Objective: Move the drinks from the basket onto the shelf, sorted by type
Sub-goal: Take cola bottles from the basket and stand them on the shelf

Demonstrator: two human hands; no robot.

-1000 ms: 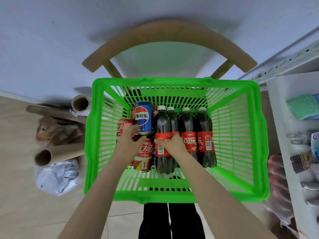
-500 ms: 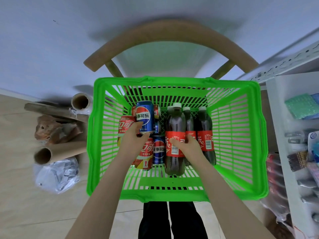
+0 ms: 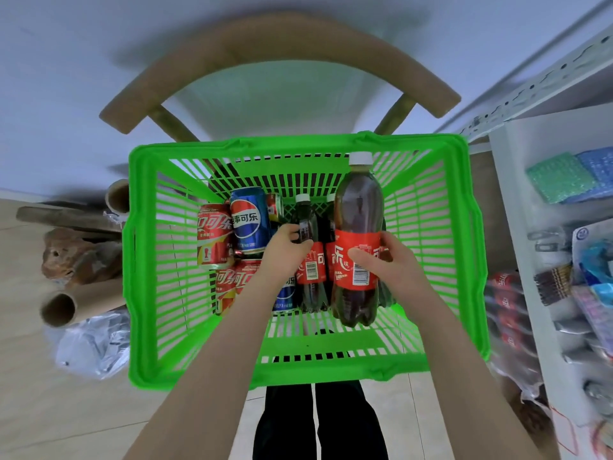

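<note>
Editor: Bottle in the right hand (image 3: 388, 263), where is it sitting?

Reporter: Fingers and thumb are wrapping round the red label of a cola bottle (image 3: 358, 207), which is hanging tilted over the green basket (image 3: 298, 370), above the other drinks. The left hand (image 3: 285, 250) is curling round the upper part of a second bottle (image 3: 306, 224) down in the basket, beside a blue can (image 3: 248, 220) and a red can (image 3: 214, 234).

Editor: How is it likely handling?

Reporter: It is looking full, so probably weighty. The plastic is likely giving a little under pressure and the label may be sliding. Gripping mid-body, as now, is seeming the safest hold. The shelf (image 3: 517, 227) is standing just to the right.
</note>
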